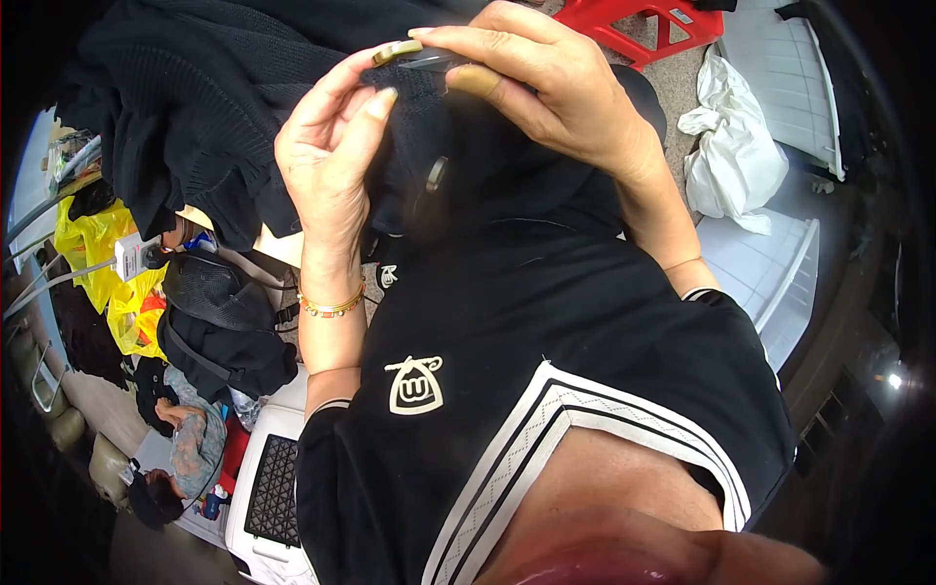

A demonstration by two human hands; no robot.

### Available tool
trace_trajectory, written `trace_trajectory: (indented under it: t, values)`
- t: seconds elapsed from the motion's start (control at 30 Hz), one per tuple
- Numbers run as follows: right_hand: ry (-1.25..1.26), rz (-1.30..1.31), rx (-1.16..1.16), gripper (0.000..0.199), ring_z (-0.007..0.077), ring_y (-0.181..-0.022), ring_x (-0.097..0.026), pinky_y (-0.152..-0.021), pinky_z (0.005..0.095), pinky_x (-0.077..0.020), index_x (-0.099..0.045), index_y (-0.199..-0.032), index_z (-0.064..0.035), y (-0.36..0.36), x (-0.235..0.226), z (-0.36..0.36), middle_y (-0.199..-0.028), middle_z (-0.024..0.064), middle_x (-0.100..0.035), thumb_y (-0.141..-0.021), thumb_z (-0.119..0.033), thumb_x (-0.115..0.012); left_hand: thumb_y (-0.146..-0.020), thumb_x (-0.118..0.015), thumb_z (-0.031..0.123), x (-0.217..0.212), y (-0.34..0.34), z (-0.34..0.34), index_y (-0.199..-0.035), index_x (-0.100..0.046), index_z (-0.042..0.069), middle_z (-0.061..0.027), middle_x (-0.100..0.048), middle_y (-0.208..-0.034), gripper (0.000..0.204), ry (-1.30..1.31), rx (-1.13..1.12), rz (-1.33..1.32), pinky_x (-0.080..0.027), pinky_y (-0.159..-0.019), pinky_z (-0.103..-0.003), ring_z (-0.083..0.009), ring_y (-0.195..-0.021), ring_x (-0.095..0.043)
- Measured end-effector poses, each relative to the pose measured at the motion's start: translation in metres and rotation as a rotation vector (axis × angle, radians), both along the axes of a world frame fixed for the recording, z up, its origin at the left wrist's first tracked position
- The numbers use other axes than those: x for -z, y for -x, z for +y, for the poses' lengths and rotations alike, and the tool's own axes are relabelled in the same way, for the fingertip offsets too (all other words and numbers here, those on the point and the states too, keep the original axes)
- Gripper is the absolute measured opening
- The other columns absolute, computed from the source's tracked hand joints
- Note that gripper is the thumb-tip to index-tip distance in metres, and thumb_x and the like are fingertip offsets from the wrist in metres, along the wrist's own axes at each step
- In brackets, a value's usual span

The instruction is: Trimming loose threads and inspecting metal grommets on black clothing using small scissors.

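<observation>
A dark knit garment is spread over my lap and bunched toward the far left. My left hand pinches its edge between thumb and fingers, beside a gold-toned round button turned nearly edge-on. Across from it, my right hand is closed in a pinch, its index fingertip close to that button. A yellowish covering wraps one of its fingers. Something thin and shiny shows between the two hands, too fine to name. Lower down, a second button shows against the dark cloth.
At the far right stands a red plastic stool, with a white cloth bundle nearer. To the left are yellow plastic bags, a power strip, a black bag and a white machine casing. Another person sits at lower left.
</observation>
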State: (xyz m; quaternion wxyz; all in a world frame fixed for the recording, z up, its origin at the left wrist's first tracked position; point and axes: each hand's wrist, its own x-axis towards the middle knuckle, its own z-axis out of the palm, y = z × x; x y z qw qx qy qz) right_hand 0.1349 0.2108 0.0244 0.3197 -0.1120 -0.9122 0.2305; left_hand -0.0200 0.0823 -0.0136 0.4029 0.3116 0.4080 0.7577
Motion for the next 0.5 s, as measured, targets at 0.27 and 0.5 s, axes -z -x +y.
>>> trace_trajectory:
  t: [0.27, 0.5]
  values:
    - [-0.117, -0.014, 0.023, 0.025, 0.0183, -0.069, -0.062, -0.057, 0.0271, -0.0501, -0.067, -0.105, -0.0128, 0.001, -0.007, 0.002, -0.082, 0.0034, -0.061, -0.081, -0.021, -0.068, -0.083, -0.060, -0.009, 0.001, -0.002, -0.001, -0.116, -0.058, -0.006, -0.0124, -0.065, -0.105, 0.033, 0.011, 0.007, -0.057, -0.050, -0.082, -0.020, -0.0111, -0.090, -0.063]
    - [-0.238, 0.187, -0.166, 0.035, 0.0252, -0.066, -0.059, -0.056, 0.0310, -0.0483, -0.061, -0.112, -0.0036, 0.009, -0.006, 0.015, -0.081, 0.0091, -0.057, -0.078, -0.011, -0.069, -0.083, -0.062, -0.007, 0.001, -0.001, -0.001, -0.116, -0.059, -0.005, -0.0106, -0.066, -0.099, 0.034, 0.037, 0.012, -0.056, -0.050, -0.078, -0.018, -0.0088, -0.085, -0.063]
